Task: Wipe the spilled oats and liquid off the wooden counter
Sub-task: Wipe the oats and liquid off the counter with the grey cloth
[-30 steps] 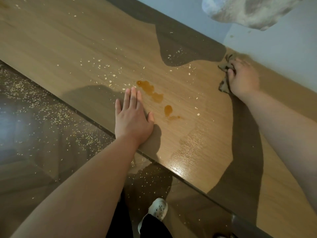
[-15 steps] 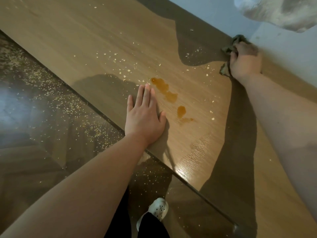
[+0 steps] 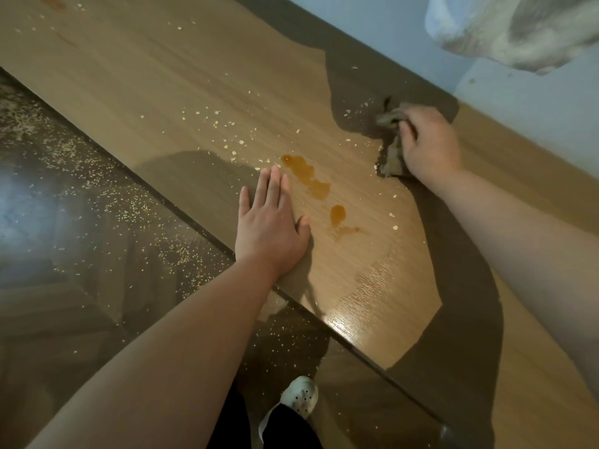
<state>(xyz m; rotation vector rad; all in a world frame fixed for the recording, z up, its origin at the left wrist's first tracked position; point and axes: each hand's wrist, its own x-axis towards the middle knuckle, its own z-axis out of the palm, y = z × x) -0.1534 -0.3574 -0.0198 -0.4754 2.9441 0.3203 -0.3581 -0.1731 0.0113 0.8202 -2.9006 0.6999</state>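
**A:** What could go wrong from here?

**B:** My left hand (image 3: 270, 228) lies flat with straight fingers on the table (image 3: 146, 76), just beside the brown liquid (image 3: 306, 176) in the middle of the frame. If I slide it, I smear the puddle. If I sweep too fast toward the near edge, I think more oats (image 3: 227, 124) will fall on the floor (image 3: 64, 222) at the left, where lots lie already.

**A:** And your right hand?

**B:** My right hand (image 3: 431, 140) grips a bunched cloth (image 3: 390, 160) at the right, near the wall (image 3: 405, 34).

**A:** How does the spill look?

**B:** There is one long brown puddle and a small one below it, both shiny and wet. Pale oats lie scattered above and around them, and some are right by the cloth.
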